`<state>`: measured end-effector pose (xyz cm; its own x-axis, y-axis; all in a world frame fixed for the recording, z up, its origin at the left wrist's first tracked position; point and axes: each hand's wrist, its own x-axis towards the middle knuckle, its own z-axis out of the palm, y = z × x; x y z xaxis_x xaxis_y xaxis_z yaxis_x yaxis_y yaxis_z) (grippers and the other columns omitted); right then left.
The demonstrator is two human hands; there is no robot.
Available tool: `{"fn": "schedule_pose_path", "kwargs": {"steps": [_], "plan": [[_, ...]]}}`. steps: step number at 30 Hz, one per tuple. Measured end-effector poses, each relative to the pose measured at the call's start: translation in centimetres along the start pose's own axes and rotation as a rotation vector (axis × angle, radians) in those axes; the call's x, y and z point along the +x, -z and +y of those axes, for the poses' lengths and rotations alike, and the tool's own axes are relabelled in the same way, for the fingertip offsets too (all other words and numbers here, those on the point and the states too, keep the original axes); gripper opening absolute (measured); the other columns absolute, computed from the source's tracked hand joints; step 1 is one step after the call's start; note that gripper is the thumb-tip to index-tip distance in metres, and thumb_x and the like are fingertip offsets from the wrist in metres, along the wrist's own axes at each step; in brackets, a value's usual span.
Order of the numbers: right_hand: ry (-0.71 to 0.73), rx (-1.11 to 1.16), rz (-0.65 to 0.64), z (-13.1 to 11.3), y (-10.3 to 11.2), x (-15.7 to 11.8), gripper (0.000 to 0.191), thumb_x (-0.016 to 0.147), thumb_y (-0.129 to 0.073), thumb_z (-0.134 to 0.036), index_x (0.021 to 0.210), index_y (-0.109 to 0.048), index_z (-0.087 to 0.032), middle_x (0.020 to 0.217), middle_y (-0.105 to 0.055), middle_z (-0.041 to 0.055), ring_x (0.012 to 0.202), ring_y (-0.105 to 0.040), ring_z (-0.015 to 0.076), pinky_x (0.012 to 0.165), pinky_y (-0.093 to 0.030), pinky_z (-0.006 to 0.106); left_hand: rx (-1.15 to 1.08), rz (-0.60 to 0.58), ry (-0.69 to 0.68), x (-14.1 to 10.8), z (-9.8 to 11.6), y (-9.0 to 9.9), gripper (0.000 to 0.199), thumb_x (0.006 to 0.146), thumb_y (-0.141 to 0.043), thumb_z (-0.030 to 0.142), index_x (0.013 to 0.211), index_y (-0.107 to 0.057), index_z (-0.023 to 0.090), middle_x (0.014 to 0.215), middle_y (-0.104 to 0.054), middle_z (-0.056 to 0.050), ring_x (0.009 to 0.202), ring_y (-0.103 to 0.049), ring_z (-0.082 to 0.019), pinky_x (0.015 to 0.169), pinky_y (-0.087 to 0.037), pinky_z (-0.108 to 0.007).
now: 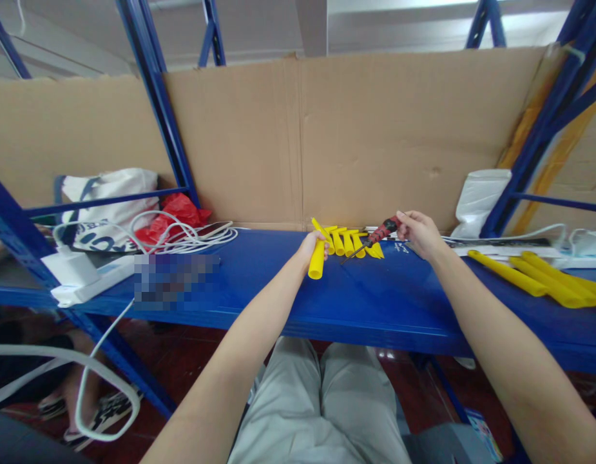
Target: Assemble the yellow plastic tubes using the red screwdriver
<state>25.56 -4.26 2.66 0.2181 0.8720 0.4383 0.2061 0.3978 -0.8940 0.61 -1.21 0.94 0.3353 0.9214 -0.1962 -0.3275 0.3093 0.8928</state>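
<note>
My left hand (309,245) is wrapped round a yellow tube (316,264), whose round open end points toward me. In my right hand (419,233) is a screwdriver (384,231) with a red and black handle, gripped at the handle's end. Its thin dark shaft slants down to the left, the tip close to the blue shelf surface and apart from the held tube. Behind the shaft lie several yellow pieces (348,243) in a row. My left fingers partly cover the held tube's middle.
More yellow tubes (551,283) lie on the blue shelf (375,303) at the right. Coiled white cables (201,237), a red plastic bag (179,209), a white cloth bag (114,187) and a power strip (97,283) sit at the left. Cardboard (375,135) stands behind.
</note>
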Motion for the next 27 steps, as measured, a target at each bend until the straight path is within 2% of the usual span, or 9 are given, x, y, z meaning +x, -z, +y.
{"fn": "schedule_pose_path", "kwargs": {"steps": [4, 9, 14, 22, 27], "plan": [[0.016, 0.011, 0.113, 0.3, 0.6, 0.7, 0.049, 0.070, -0.065, -0.066, 0.069, -0.039, -0.024, 0.049, -0.035, -0.0070, 0.044, -0.038, 0.0100, 0.046, -0.034, 0.025, 0.007, 0.025, -0.011, 0.2, -0.3, -0.1, 0.019, 0.066, -0.047, 0.013, 0.084, -0.051, 0.016, 0.046, -0.039, 0.004, 0.031, -0.033, -0.010, 0.031, -0.026, -0.020], [0.062, 0.088, 0.195, 0.7, 1.1, 1.3, 0.050, 0.071, -0.063, -0.068, 0.071, -0.037, -0.025, 0.051, -0.036, -0.0064, 0.044, -0.040, 0.0110, 0.043, -0.029, 0.024, 0.052, 0.021, -0.017, 0.1, -0.4, -0.2, 0.020, 0.064, -0.047, 0.014, 0.084, -0.051, 0.016, 0.046, -0.039, 0.004, 0.031, -0.034, -0.011, 0.032, -0.027, -0.021], [0.073, 0.101, 0.204, 0.6, 0.9, 1.0, 0.051, 0.071, -0.063, -0.068, 0.070, -0.036, -0.025, 0.052, -0.038, -0.0063, 0.044, -0.039, 0.0098, 0.043, -0.030, 0.024, 0.084, -0.020, -0.015, -0.1, -0.3, -0.4, 0.021, 0.061, -0.045, 0.013, 0.081, -0.051, 0.017, 0.044, -0.040, 0.003, 0.030, -0.034, -0.011, 0.030, -0.027, -0.020], [0.054, 0.087, 0.212, 0.4, 0.6, 0.7, 0.041, 0.076, -0.063, -0.059, 0.070, -0.041, -0.024, 0.051, -0.041, -0.0061, 0.044, -0.039, 0.0093, 0.042, -0.029, 0.024, 0.154, -0.053, -0.015, -0.3, -0.5, -0.6, 0.009, 0.068, -0.044, 0.014, 0.074, -0.049, 0.018, 0.043, -0.040, 0.003, 0.030, -0.035, -0.011, 0.030, -0.025, -0.020], [0.063, 0.104, 0.212, 0.6, 0.6, 0.9, 0.042, 0.075, -0.067, -0.059, 0.070, -0.044, -0.023, 0.048, -0.042, -0.0068, 0.041, -0.039, 0.0082, 0.040, -0.029, 0.023, 0.130, -0.131, -0.018, 0.4, -0.5, -0.1, 0.013, 0.066, -0.048, 0.017, 0.079, -0.052, 0.017, 0.045, -0.040, 0.004, 0.030, -0.035, -0.010, 0.030, -0.028, -0.021]]}}
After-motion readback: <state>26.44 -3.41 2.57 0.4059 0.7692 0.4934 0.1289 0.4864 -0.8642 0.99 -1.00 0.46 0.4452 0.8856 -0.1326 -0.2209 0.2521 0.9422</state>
